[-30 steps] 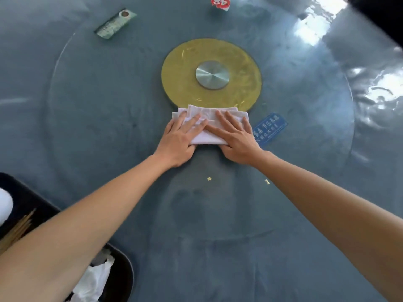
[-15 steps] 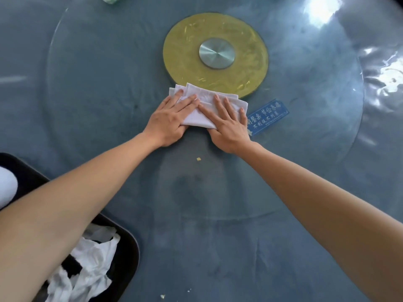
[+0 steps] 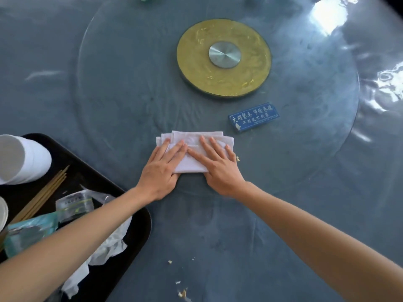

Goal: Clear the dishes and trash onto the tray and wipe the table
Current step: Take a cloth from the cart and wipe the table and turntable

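Fingers [image 3: 174, 150] of the left hand [image 3: 160, 171] and fingers [image 3: 214, 147] of the right hand [image 3: 220, 168] lie straight and flat, side by side, pressing on a folded white cloth [image 3: 194, 139]; neither hand curls round it. The cloth rests on the grey-blue glass-covered surface [image 3: 239, 225], nearer the person than the round gold turntable base with a silver metal hub [image 3: 224, 57]. A blue rectangular sign with white characters [image 3: 254, 117] lies between that base and the cloth, to the right. A black rectangular tray [image 3: 139, 216] sits at lower left, carrying white cups [image 3: 24, 159], wooden chopsticks [image 3: 43, 192], plastic wrappers [image 3: 74, 205] and crumpled white tissue [image 3: 109, 247]. Small yellowish crumbs [image 3: 182, 293] lie on the surface near the bottom edge, and one beside the right hand's little finger.
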